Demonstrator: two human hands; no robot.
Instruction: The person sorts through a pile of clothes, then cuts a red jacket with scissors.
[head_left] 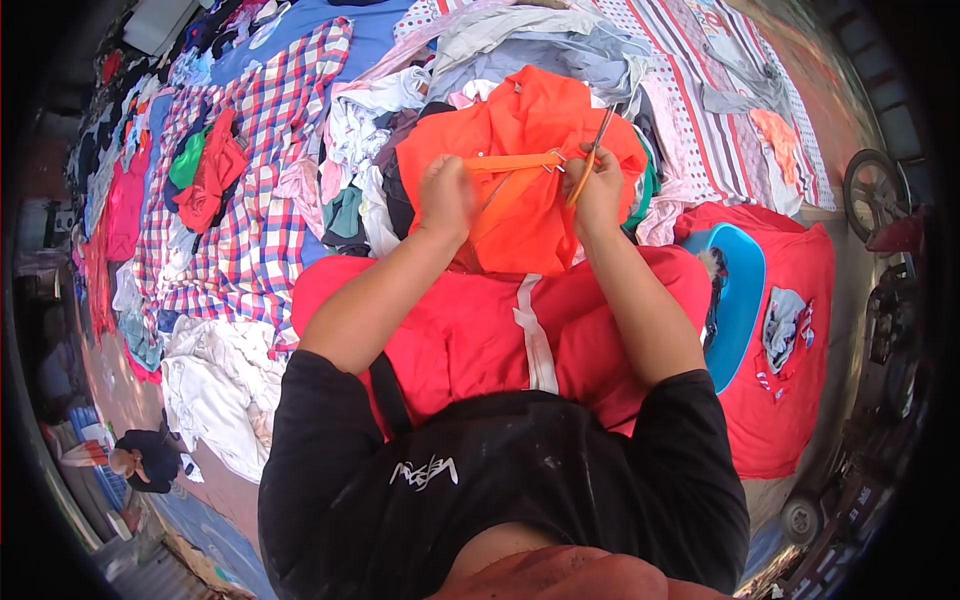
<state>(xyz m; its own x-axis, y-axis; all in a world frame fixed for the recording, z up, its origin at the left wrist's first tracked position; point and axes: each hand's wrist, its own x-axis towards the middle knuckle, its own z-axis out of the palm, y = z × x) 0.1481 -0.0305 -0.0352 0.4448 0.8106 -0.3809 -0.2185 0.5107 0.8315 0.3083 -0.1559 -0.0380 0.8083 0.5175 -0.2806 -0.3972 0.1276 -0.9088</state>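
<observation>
An orange garment (545, 105) lies bunched over a heap of clothes in front of my lap. My left hand (447, 200) is closed on one end of its orange strap (505, 162), which is pulled taut across the garment. At the strap's other end, a small metal buckle (553, 160) sits right at the fingertips of my right hand (598, 190). The same hand is closed round a pair of scissors (579, 178) with an orange handle, their blades pointing up and away from me.
A red cloth covers my legs. To the right, a blue basin (738, 300) stands on another red cloth (790, 420). Checked fabric (245, 160) and loose clothes spread to the left, white clothes (222, 385) nearer. A person (150, 460) is at lower left; a wheel (873, 190) stands far right.
</observation>
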